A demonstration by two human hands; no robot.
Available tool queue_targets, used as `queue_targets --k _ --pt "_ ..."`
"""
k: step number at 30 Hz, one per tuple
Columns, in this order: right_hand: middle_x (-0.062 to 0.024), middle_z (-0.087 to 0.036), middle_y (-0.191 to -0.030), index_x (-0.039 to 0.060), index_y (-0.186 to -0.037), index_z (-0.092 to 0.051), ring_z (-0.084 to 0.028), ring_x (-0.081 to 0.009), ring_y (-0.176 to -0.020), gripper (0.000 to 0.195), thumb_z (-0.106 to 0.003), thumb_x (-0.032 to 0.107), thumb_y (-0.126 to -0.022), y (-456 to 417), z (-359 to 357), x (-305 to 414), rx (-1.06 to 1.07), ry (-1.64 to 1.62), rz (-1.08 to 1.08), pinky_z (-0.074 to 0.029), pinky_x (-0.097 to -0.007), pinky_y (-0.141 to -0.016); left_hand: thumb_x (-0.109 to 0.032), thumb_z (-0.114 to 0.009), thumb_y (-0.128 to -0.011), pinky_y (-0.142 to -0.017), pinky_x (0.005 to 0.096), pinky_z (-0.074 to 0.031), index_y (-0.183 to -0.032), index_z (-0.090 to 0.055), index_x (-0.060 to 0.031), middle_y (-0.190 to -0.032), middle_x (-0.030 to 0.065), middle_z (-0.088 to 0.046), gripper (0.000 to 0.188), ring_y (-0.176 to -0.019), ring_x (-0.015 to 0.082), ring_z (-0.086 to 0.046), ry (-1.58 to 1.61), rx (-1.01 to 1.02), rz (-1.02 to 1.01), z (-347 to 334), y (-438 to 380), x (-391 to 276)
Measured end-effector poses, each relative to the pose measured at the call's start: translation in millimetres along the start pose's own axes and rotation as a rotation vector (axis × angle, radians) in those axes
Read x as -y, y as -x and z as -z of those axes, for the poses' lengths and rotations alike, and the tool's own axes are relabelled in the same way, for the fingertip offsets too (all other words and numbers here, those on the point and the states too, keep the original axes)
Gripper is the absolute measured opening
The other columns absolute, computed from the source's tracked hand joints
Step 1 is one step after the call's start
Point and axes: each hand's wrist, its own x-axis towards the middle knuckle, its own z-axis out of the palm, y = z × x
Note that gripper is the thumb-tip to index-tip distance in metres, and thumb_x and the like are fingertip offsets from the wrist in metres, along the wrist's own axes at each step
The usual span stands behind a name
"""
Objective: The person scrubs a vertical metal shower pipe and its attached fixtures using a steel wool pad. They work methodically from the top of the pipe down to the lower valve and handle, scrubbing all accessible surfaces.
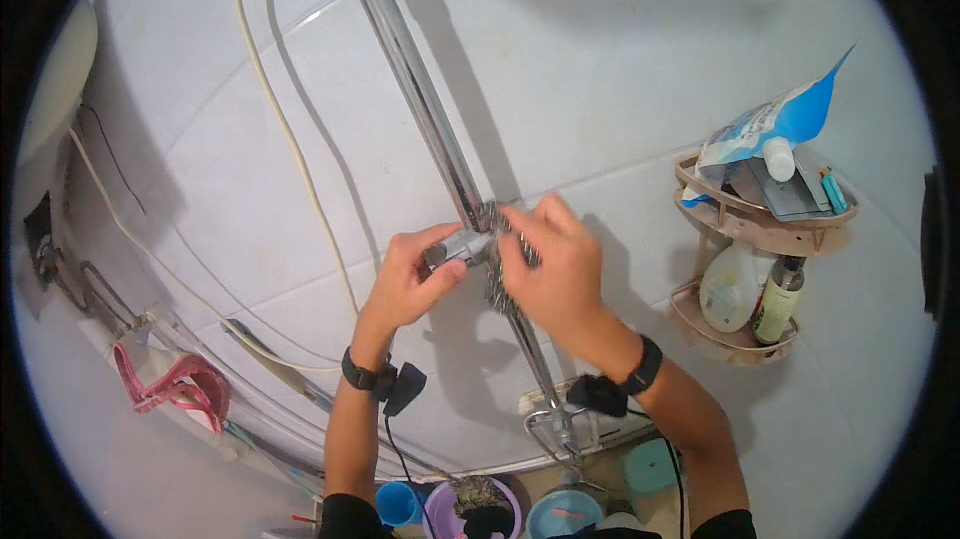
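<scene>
A chrome shower riser pipe (420, 96) runs slantwise down a tiled wall. A chrome bracket (455, 248) juts from its middle, and my left hand (415, 272) grips the bracket's end between thumb and fingers. My right hand (551, 269) pinches a wad of steel wool (501, 284). The wool lies against the pipe just beside the bracket, draped below my fingers. Part of the wool and the pipe behind it are hidden by my right hand.
At right, a two-tier corner shelf (765, 227) holds a blue-and-white pouch (787, 118) and bottles (778, 299). A cream cable (277, 118) hangs at left near a pink cloth item (176, 385). Below stand a purple basin (442, 505), a light-blue basin (562, 513) and a blue bucket (397, 503).
</scene>
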Motion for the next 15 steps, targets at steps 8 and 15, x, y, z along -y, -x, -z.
queue_targets --k 8,15 --pt "-0.0042 -0.056 -0.088 0.0026 -0.113 -0.073 -0.062 -0.0198 -0.058 0.031 -0.07 0.011 -0.084 11 13 4 0.151 0.301 0.269 -0.049 -0.0324 -0.047 -0.024 -0.074 -0.093 -0.056 0.0225 -0.04 -0.125 -0.069 0.0033 -0.087 0.0002 -0.068 0.042 -0.069 0.0045 -0.051 0.252 0.003 0.097 -1 0 11" --pt "-0.0091 -0.061 -0.092 0.0054 -0.105 -0.073 -0.071 -0.0288 -0.07 0.021 -0.067 0.016 -0.088 -4 -13 43 0.345 0.364 0.244 -0.056 -0.042 -0.059 -0.023 -0.073 -0.096 -0.061 0.0209 -0.042 -0.134 -0.063 0.0016 -0.091 -0.0026 -0.064 0.046 -0.073 0.0048 -0.052 0.491 0.042 0.23 -1 10 28"
